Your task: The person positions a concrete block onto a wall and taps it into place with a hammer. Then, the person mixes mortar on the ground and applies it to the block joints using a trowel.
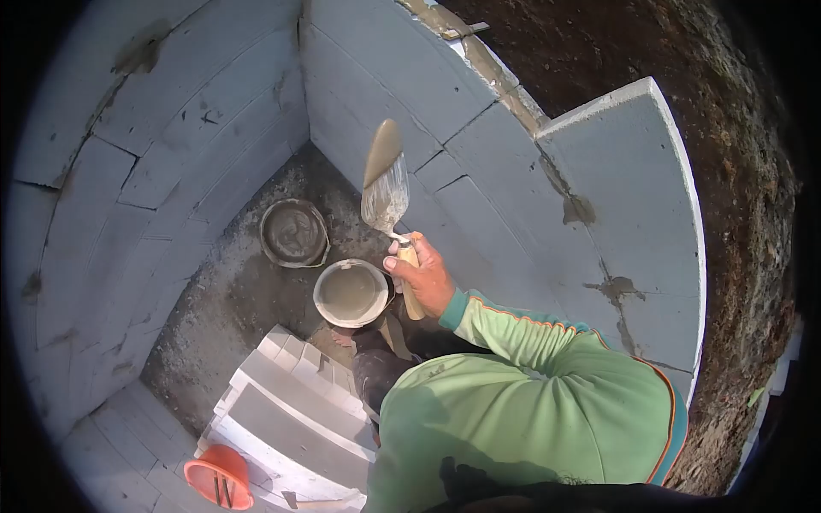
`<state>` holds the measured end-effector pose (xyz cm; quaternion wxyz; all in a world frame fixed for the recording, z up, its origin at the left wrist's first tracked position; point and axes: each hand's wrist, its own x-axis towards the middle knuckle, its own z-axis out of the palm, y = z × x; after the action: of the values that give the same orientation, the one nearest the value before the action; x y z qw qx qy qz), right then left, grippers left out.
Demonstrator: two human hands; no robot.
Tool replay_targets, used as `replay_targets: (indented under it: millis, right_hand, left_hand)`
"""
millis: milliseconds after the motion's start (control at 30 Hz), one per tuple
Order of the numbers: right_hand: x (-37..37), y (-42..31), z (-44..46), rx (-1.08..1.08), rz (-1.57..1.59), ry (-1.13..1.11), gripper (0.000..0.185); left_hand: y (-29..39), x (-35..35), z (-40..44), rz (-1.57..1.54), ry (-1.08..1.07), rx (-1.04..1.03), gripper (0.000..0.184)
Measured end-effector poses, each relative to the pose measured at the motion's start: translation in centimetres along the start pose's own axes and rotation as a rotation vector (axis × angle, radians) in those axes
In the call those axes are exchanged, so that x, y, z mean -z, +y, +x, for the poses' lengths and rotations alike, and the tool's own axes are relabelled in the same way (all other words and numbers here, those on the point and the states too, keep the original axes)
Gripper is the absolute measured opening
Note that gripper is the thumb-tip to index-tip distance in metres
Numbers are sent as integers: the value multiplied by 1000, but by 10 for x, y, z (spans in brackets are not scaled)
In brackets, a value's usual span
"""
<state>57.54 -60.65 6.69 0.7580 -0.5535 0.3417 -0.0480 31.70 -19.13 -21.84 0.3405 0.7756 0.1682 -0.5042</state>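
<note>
My right hand (pixel 432 278) is closed around the wooden handle of a trowel (pixel 389 192), blade pointing up and away from me. Wet grey mortar coats the tip half of the blade; the lower half shows smeared metal. Just below and left of this hand stands a pale bucket (pixel 318 295) with smooth grey mortar inside. A second, darker bucket (pixel 325 244) sits behind it on the floor, with mortar residue in it. My left hand does not show.
Grey block walls (pixel 479 214) rise on both sides and meet in a corner. Wet mortar (pixel 500 75) lies along part of the right wall's top, beside a stepped-up block (pixel 629 188). Stacked white blocks (pixel 291 419) and an orange container (pixel 224 466) stand at lower left. Soil (pixel 727 171) lies beyond.
</note>
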Motion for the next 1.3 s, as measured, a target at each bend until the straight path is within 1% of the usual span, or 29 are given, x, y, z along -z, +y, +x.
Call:
replay_targets:
  millis: [133,167,267,367,467,633,700,767,833,900,933,967,1033,1100,1133,1167,1200,1233,1267,1300]
  right_hand:
    - [-4,-94,-46,105,362,106,26]
    - [-2,-109,-51,143,438,82,24]
    - [7,-138,-50,243,641,-8,21]
    - [25,-152,-39,313,852,-32,21]
    - [30,-177,-50,386,894,-119,20]
    - [10,-226,-92,530,908,-258,26]
    - [8,-245,-111,517,867,-278,29]
    - [15,-261,-130,522,711,-257,30]
    - [28,-282,-149,580,323,-123,34]
    - [44,-314,-165,592,-34,-20,40]
    - [48,-333,-171,573,-230,85,45]
    - [51,-350,-176,591,-421,233,42]
    - [64,-384,-177,588,-958,504,36]
    - [91,-416,-171,675,-1539,601,32]
    - [100,-425,-165,706,-1832,642,32]
    - [100,-428,-159,667,-1944,654,31]
    - [99,-429,-153,625,-2053,664,31]
    - [101,-430,-147,579,-2161,674,31]
    - [113,-431,-139,617,-2178,576,29]
    - [113,-435,-138,560,-2264,551,28]
  left_hand:
    - [10,16,12,55,-13,-59,36]
    - [11,19,15,67,-14,-72,36]
    - [13,23,20,86,-11,-104,36]
    - [14,27,26,104,-11,-133,36]
    - [11,28,32,121,-14,-166,36]
    - [5,26,39,135,-16,-203,36]
    - [1,23,42,138,-23,-213,36]
    - [-3,18,45,138,-34,-226,36]
    - [-5,13,50,133,-42,-237,36]
    - [-8,10,53,134,-51,-248,36]
    - [-9,8,55,135,-53,-254,36]
    - [-10,7,56,136,-58,-259,36]
    - [-11,5,61,142,-61,-274,35]
    - [-12,5,65,141,-66,-292,35]
    - [-14,3,67,129,-68,-290,35]
    - [-15,1,68,136,-73,-301,35]
    - [-9,5,67,60,-71,-240,33]
    - [-5,8,66,157,-72,-268,32]
    - [1,12,64,254,-71,-298,30]
    - [16,20,55,349,-67,-329,29]
